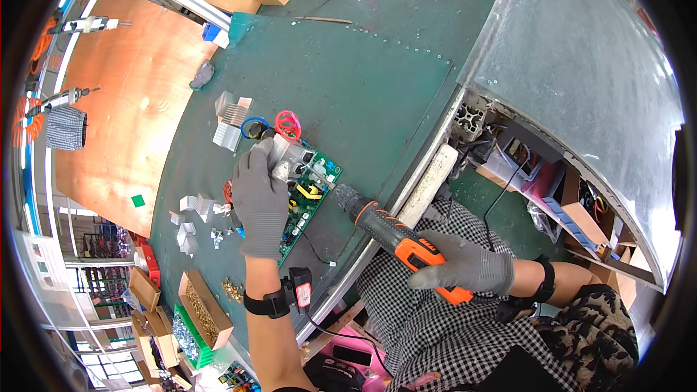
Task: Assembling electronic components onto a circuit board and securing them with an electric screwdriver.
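My left hand (261, 196), in a grey glove, rests over the upper left side of a green circuit board (308, 207), its fingers closed around silver metal parts there. My right hand (468, 265), also gloved, grips an orange and black power screwdriver (385, 229). The tool points up and left, its tip at the board's right edge near the silver parts; whether it touches a screw is too small to tell. Yellow and dark components stand on the board. A red wire loop (288, 125) and a blue wire loop (254, 128) lie just beyond my left fingers.
Finned heat sinks (231, 120) and small metal blocks (186, 236) lie left of the board on the green table (363, 87). A box of brass-coloured screws (203, 312) and a green bin (190, 337) stand at lower left. Air screwdrivers (65, 98) hang at far left.
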